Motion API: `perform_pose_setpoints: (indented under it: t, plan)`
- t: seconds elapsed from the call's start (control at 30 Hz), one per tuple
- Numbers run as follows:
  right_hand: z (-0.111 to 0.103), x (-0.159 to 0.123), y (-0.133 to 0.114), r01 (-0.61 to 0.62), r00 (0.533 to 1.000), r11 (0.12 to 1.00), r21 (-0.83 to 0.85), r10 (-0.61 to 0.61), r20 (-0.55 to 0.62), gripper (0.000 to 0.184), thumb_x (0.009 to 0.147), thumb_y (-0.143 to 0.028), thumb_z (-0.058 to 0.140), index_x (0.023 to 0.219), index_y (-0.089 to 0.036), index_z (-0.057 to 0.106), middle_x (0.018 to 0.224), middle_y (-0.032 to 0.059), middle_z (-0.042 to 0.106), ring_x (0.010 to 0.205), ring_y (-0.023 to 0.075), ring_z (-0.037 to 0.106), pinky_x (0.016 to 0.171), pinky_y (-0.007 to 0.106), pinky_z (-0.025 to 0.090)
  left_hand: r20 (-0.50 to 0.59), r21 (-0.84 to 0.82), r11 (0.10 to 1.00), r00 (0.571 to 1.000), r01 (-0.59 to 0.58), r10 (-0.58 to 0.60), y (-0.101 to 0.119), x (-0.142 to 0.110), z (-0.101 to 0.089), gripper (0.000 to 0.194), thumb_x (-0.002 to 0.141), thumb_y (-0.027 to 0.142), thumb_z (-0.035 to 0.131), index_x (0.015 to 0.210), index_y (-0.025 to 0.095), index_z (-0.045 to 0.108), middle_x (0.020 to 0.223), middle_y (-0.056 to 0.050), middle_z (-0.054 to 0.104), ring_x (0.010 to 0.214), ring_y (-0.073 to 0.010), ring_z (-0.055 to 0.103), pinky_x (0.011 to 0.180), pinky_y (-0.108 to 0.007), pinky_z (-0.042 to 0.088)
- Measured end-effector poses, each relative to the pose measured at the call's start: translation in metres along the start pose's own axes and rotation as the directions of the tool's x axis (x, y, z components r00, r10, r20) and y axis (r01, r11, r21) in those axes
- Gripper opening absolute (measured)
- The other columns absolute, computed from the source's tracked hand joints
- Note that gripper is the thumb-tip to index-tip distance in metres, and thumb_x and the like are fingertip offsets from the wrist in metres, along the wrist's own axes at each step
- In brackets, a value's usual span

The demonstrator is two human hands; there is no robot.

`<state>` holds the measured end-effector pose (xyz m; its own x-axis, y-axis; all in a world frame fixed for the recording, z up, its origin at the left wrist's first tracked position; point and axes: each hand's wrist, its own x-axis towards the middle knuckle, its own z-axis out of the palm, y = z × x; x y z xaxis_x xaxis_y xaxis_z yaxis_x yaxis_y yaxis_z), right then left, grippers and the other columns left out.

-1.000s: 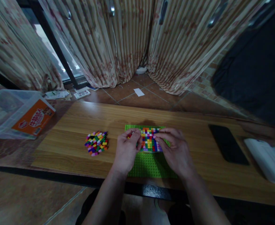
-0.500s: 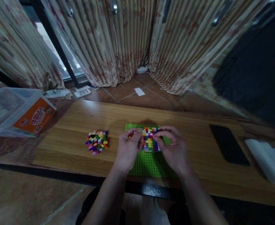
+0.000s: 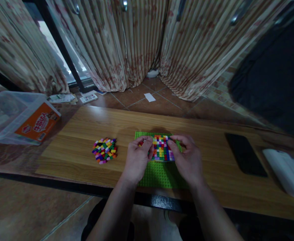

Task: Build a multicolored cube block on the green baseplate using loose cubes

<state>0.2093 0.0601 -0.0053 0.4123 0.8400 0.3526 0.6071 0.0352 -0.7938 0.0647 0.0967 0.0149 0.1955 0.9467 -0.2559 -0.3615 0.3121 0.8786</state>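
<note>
A green baseplate [image 3: 159,174] lies on the wooden table [image 3: 81,127] in front of me. Its far half carries a patch of small coloured bricks [image 3: 162,148]. My left hand [image 3: 136,159] rests at the patch's left edge, thumb and forefinger pinched on a small brick there. My right hand [image 3: 187,159] is curled at the patch's right edge, fingertips pressed on the bricks. A loose pile of coloured bricks [image 3: 104,150] lies on the table to the left of my hands.
A clear plastic box with an orange label [image 3: 18,118] sits at the far left. A black phone [image 3: 244,154] and a white object [image 3: 284,170] lie on the right. Striped curtains [image 3: 136,43] hang behind the table over a tiled floor.
My right hand has drawn back to the right edge of the brick patch, uncovering more of it. The left hand stays pinched at the left edge.
</note>
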Motion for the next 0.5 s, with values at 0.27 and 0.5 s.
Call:
perform_pose_setpoints:
  t: [0.27,0.5]
  plan:
    - [0.0093,0.0025,0.0020,-0.030,0.999,0.999,-0.022,0.029,-0.021,0.017,0.083,-0.037,0.064,0.089,-0.022,0.069,0.099,0.0071,0.064,0.095,0.0229,0.060,0.088,0.043,0.047,-0.007,0.008,1.000,1.000,0.012,-0.012,0.0009,0.0001,0.0005,0.025,0.072,0.036,0.071,0.069,0.016,0.057,0.052,0.007,0.047,0.042,-0.0037,0.035,0.041,-0.018,0.022]
    - [0.0104,0.0026,0.0030,0.000,1.000,1.000,-0.020,0.000,-0.002,0.014,0.083,-0.035,0.064,0.089,-0.023,0.068,0.100,0.0064,0.063,0.098,0.0226,0.060,0.090,0.042,0.047,0.001,-0.010,1.000,1.000,0.027,-0.027,0.0007,0.0001,0.0019,0.023,0.072,0.034,0.071,0.071,0.016,0.058,0.054,0.006,0.049,0.041,-0.0031,0.034,0.041,-0.018,0.022]
